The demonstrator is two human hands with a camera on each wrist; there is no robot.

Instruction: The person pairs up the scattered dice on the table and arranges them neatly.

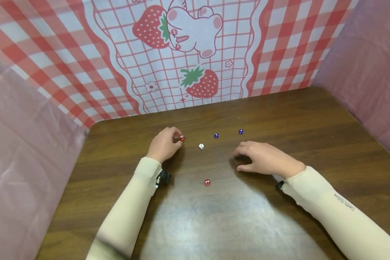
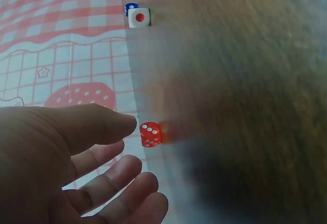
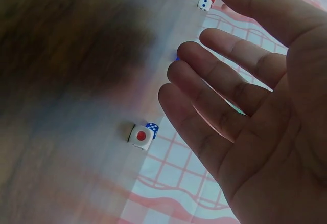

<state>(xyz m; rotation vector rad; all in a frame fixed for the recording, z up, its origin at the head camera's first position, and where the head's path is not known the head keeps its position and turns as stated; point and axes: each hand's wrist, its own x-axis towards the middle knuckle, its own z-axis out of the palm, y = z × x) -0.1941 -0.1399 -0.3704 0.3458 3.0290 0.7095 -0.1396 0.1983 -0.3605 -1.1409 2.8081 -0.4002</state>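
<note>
My left hand (image 1: pixel 165 144) reaches to a red die (image 1: pixel 182 137) at the left of the group. In the left wrist view, that red die (image 2: pixel 150 134) sits on the table just past the thumb tip, with the thumb and fingers spread apart. My right hand (image 1: pixel 263 158) hovers over the table on the right, fingers loosely bent and the palm bare in its wrist view. Close to those fingertips in that view lie a white die (image 3: pixel 140 136) showing one red dot and a blue die (image 3: pixel 152 128) behind it. The head view does not show this white die.
Between the hands lies another white die (image 1: pixel 201 146). Two blue dice (image 1: pixel 216 135) are farther back, and a second red die (image 1: pixel 207 182) is nearer the front. A checked strawberry-print cloth (image 1: pixel 201 83) hangs behind the brown wooden table (image 1: pixel 214 224), with pink cloth at both sides.
</note>
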